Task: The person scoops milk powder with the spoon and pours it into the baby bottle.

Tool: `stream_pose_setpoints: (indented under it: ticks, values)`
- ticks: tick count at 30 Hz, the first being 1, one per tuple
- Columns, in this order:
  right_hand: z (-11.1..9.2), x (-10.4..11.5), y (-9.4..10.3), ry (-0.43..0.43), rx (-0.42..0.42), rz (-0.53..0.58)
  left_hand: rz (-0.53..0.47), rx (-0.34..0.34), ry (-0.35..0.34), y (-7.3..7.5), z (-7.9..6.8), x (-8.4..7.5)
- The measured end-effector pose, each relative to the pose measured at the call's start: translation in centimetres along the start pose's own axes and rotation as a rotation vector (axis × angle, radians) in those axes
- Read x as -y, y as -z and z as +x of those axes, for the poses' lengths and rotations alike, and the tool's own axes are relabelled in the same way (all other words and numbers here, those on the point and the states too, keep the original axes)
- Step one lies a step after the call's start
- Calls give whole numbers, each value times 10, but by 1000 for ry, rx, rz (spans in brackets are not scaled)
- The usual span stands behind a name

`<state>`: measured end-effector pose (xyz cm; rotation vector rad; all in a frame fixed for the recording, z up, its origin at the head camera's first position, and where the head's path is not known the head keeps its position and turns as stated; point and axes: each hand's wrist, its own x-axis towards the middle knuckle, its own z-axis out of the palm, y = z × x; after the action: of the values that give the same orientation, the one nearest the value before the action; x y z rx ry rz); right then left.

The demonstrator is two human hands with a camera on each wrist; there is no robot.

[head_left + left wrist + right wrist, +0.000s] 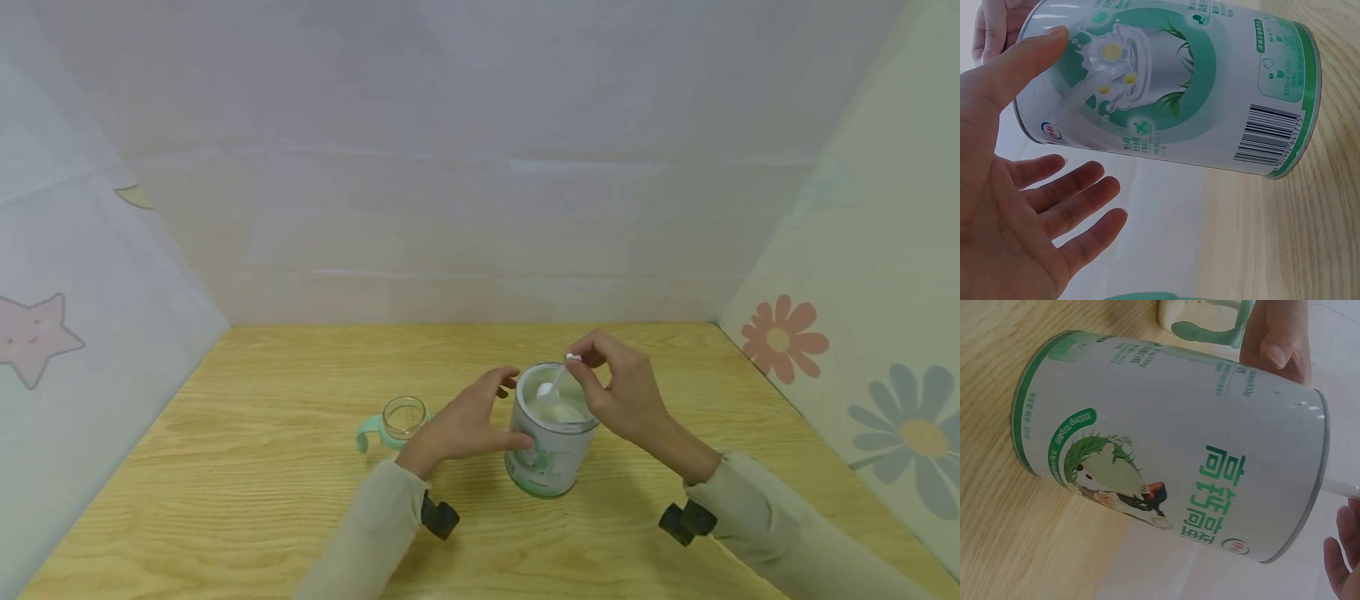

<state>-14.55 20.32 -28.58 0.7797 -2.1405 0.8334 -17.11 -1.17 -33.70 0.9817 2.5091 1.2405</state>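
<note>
A white and green milk powder can (551,462) stands open-topped on the table, with pale powder (561,412) inside. My right hand (626,387) pinches the end of a white scoop (557,382), whose bowl is down inside the can's mouth. Beside the can's left side, my left hand (472,421) has its fingers spread and loosely bent, the thumb at the can's wall. In the left wrist view, the left thumb (1029,62) overlaps the can near its rim while the other fingers stay apart from it. The right wrist view shows the scoop's handle (1340,489) rising past the rim.
A glass bottle (405,417) with a mint green handle (367,432) stands open-topped left of the can, partly behind my left forearm. The wooden table (262,467) meets pale walls at the back and both sides, printed with flowers and a star.
</note>
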Motion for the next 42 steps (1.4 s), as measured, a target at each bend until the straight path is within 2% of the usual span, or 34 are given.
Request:
stream_pose_setpoints:
  ticks: [15, 26, 42]
  values:
    - [-7, -10, -1, -37, 55, -38, -58, -4, 6, -13, 2, 4]
    - [-12, -15, -3, -62, 109, -41, -85, 4, -12, -17, 3, 7]
    - [-16, -16, -5, -89, 145, -80, -84, 16, 9, -21, 5, 8]
